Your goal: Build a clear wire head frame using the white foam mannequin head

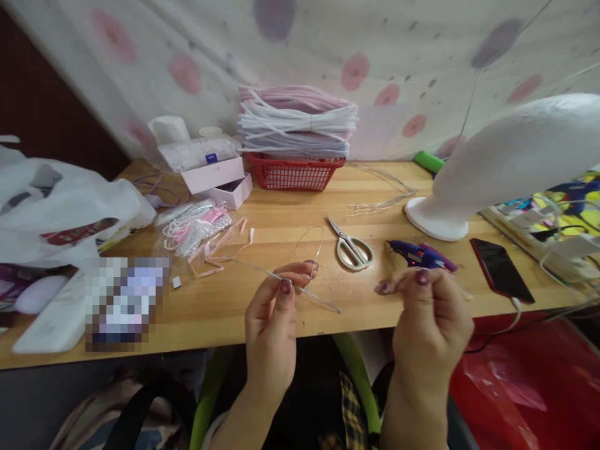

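Near the table's front edge, my left hand (272, 309) pinches a thin silvery wire stem (323, 301) between thumb and fingers. The stem slants from upper left to lower right. A finer wire (319, 249) rises from the same fingers and bends into a loop. Over to the right, my right hand (429, 312) is closed, with thumb pressed to forefinger; what it holds, if anything, is too fine to see. Scissors with pale handles (355, 253) lie on the table between and beyond my hands. Just past my right hand is a blue glue gun (412, 253).
A red basket (295, 174) holds bundled fuzzy stems (300, 122) at the back. A white mannequin head (497, 156) and a phone (501, 269) are on the right. Bagged beads (197, 228), pink ribbon (222, 247) and white boxes (213, 175) lie left. Loose wires (382, 203) lie behind the scissors.
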Tool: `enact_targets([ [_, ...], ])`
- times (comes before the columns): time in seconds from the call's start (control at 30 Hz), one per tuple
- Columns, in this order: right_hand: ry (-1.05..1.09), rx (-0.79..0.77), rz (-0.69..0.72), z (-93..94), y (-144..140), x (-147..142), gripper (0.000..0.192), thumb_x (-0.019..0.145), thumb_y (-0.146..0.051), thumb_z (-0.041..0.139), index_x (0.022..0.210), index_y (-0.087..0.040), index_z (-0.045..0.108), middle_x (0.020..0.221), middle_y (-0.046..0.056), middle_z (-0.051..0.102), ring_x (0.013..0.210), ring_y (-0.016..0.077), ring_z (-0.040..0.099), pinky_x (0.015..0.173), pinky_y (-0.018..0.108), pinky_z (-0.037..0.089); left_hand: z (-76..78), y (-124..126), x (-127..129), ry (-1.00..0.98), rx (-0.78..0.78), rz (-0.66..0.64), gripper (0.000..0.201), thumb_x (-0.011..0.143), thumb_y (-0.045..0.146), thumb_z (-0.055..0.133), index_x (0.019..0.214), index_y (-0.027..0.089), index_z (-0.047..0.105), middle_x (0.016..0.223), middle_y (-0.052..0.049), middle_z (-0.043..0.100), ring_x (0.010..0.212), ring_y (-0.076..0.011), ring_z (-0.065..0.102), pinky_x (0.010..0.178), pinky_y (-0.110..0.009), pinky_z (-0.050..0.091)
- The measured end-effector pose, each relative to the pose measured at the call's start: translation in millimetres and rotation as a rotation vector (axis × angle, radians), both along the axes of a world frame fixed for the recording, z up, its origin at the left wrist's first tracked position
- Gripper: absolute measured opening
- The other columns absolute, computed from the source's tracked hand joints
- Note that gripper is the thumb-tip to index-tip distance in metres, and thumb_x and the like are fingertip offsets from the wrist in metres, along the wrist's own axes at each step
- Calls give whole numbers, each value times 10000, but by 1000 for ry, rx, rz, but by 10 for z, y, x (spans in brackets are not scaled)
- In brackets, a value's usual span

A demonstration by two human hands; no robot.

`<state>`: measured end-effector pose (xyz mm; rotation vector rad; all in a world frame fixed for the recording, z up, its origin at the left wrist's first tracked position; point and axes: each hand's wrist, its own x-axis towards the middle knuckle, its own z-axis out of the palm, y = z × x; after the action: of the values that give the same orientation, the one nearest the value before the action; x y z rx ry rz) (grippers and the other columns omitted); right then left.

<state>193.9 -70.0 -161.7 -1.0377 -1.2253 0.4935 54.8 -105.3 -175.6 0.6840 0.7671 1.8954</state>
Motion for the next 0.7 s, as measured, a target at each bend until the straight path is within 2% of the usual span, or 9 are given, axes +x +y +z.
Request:
enact_targets([
  [0.13, 93, 25, -188, -27, 67, 151, 471, 964, -348, 578, 522, -194, 516, 511, -43, 478, 523, 118, 490, 616, 295, 422, 21, 17, 0, -31, 3, 7, 165, 924, 313, 644, 852, 248, 777, 1004, 5, 756, 1019, -131, 689, 986, -252, 521],
  [0.2, 51, 43, -248, -46, 49, 139, 381, 901, -333, 676, 558, -189, 594, 569, -26, 567, 589, 125, 555, 655, 290, 450, 27, 29, 7, -53, -4, 9, 158, 912, 321, 660, 846, 241, 779, 994, -4, 763, 1013, -135, 699, 978, -255, 532],
  [0.27, 23, 37, -200, -62, 10, 85, 129, 805, -282, 784, 764, -188, 707, 714, -6, 675, 657, 132, 623, 666, 276, 484, 29, 35, 9, -84, -16, 15, 147, 897, 327, 679, 844, 235, 780, 987, -12, 770, 991, -142, 717, 959, -263, 552],
  [0.33, 29, -6, -86, -73, -32, 19, 153, 781, -242, 806, 901, -192, 725, 679, -20, 680, 545, 111, 612, 551, 242, 482, 29, 31, 0, -116, -36, 23, 145, 891, 329, 688, 839, 230, 780, 994, -16, 776, 941, -144, 739, 921, -265, 579],
  [0.43, 4, -53, -33, -75, -73, -53, 77, 852, -242, 738, 819, -176, 718, 473, -64, 566, 360, 68, 490, 403, 194, 397, 25, 17, -35, -146, -56, 32, 136, 883, 326, 698, 833, 228, 778, 1004, -18, 782, 867, -138, 758, 860, -249, 605],
  [0.53, 18, -88, -10, -72, -90, -76, 141, 873, -265, 715, 773, -168, 687, 446, -63, 549, 358, 61, 492, 405, 174, 401, 22, 11, -67, -173, -66, 35, 118, 867, 323, 718, 830, 228, 778, 989, -14, 790, 843, -133, 765, 844, -234, 612],
  [0.7, 90, -181, 92, -94, -142, -83, 189, 899, -291, 688, 753, -173, 658, 393, -93, 440, 295, 41, 350, 318, 181, 221, 31, 25, -64, -210, -97, 18, 129, 844, 328, 743, 797, 213, 774, 935, -9, 801, 791, -115, 767, 817, -202, 613],
])
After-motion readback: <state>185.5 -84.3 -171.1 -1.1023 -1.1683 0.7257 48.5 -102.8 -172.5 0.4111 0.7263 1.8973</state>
